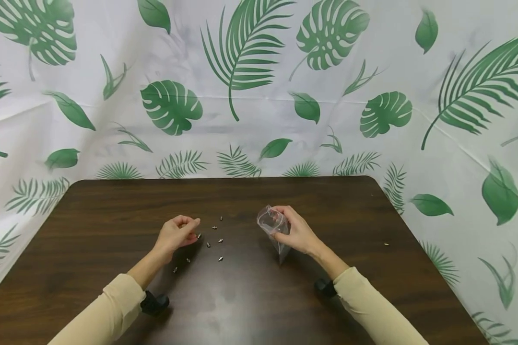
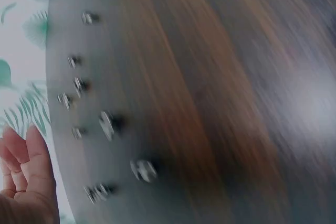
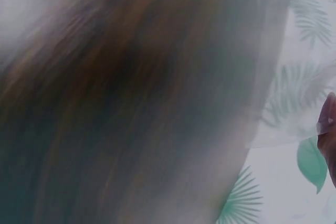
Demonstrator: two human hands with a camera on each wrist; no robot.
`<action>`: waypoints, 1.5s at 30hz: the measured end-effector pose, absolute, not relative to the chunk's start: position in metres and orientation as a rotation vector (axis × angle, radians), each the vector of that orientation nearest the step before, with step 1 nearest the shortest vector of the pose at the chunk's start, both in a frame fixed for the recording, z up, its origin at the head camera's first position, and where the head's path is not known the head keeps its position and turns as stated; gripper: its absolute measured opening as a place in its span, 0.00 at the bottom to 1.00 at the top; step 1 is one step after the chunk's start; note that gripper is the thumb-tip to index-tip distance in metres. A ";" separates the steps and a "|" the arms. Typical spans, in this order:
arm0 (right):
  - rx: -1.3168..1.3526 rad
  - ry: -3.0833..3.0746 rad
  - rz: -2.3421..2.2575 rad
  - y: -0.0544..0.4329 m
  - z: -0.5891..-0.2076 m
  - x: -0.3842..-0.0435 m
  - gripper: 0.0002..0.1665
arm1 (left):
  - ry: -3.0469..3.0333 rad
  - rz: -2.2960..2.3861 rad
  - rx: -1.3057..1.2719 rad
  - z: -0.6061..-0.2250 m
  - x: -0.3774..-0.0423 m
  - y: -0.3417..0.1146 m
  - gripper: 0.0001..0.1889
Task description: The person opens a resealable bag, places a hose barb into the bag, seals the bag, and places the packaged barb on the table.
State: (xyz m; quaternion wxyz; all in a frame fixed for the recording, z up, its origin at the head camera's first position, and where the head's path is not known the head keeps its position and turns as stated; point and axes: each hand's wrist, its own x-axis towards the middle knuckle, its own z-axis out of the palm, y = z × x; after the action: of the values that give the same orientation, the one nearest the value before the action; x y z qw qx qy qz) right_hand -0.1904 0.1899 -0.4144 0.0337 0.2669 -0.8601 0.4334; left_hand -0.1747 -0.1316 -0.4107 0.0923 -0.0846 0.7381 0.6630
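Note:
My right hand (image 1: 295, 232) grips a clear plastic bag (image 1: 279, 247) by its rim, thumb and fingers spreading its mouth. The bag hangs pointed end down, and its see-through film (image 3: 273, 103) fills part of the right wrist view. On the left, my left hand (image 1: 179, 235) hovers over the table with its fingers loosely bent and nothing visible in them. Several small silvery metal fittings (image 1: 220, 240) lie scattered just right of it and below it. The left wrist view shows these fittings (image 2: 107, 124) larger but blurred, beside the left fingers (image 2: 39, 156).
Both hands work over a dark wood-grain table (image 1: 259, 306). A tiny gold-coloured piece (image 1: 386, 244) lies far to the right. Behind the table's back edge hangs a white cloth (image 1: 259, 129) printed with green leaves. Black wrist cameras (image 1: 154, 304) sit under both sleeves.

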 end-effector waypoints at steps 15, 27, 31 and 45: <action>0.770 -2.530 1.234 0.193 -0.442 -0.182 0.36 | 2.737 1.460 -0.099 -0.429 -0.175 -0.174 0.11; 0.771 -2.504 1.295 0.195 -0.437 -0.182 0.38 | 2.888 1.265 0.004 -0.441 -0.187 -0.174 0.09; 0.770 -2.508 1.344 0.195 -0.436 -0.186 0.38 | 2.887 1.243 -0.007 -0.443 -0.189 -0.173 0.09; 0.840 -2.475 1.377 0.188 -0.439 -0.195 0.36 | 2.984 1.071 -0.032 -0.447 -0.192 -0.179 0.06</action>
State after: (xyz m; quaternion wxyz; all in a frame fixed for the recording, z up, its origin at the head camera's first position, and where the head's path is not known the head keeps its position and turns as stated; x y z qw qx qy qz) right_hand -0.1948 0.1881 -0.4391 0.0936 0.2830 -0.8341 0.4641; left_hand -0.1921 -0.1787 -0.4468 -0.0144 -0.0101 0.9411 0.3376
